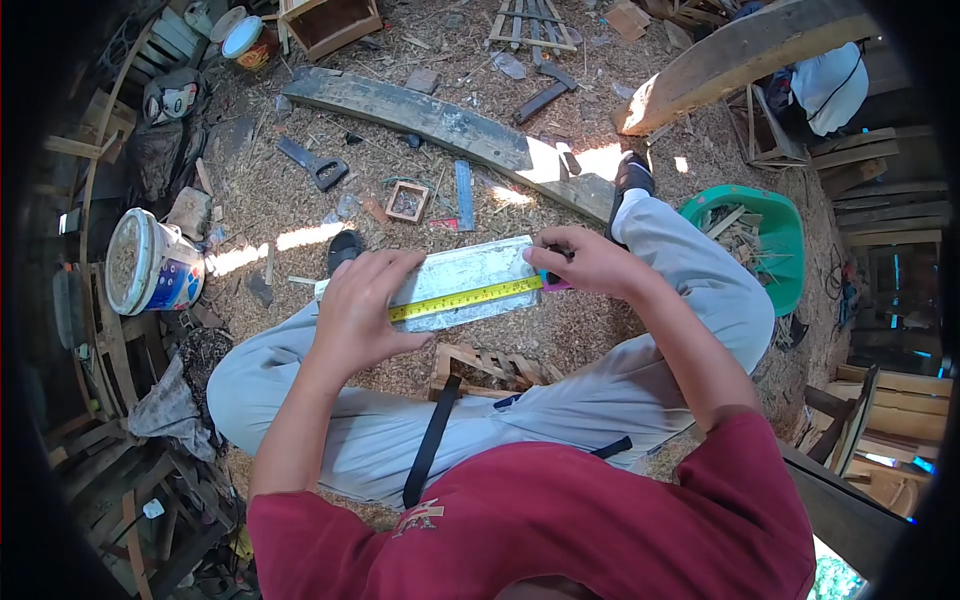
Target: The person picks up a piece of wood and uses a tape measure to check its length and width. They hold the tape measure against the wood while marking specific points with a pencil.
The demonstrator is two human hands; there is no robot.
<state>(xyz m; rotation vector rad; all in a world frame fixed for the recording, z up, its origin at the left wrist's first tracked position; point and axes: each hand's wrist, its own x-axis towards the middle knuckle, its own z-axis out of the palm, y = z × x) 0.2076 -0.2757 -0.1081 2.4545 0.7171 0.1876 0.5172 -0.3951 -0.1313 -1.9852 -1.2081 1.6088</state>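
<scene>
A pale, white-smeared wooden board (pixel 470 262) is held across my lap, above my knees. My left hand (pixel 362 305) wraps over its left end, thumb stretched along the near edge. The yellow blade of a tape measure (pixel 465 298) lies along the board's near side, its left end hidden under my left hand. At the board's right end, my right hand (pixel 588 262) is closed around the tape measure's case, of which a pink and dark part shows below the fingers. Under the board, between my legs, sits a small slatted wooden frame (pixel 480 368).
A handsaw (pixel 312 163), a small wooden box (pixel 408 201), a blue-grey strip (pixel 464 195) and a hammer (pixel 546 92) lie on shavings. A long beam (pixel 430 125) crosses ahead. A white bucket (pixel 150 262) stands left, a green tub (pixel 790 250) of scraps right.
</scene>
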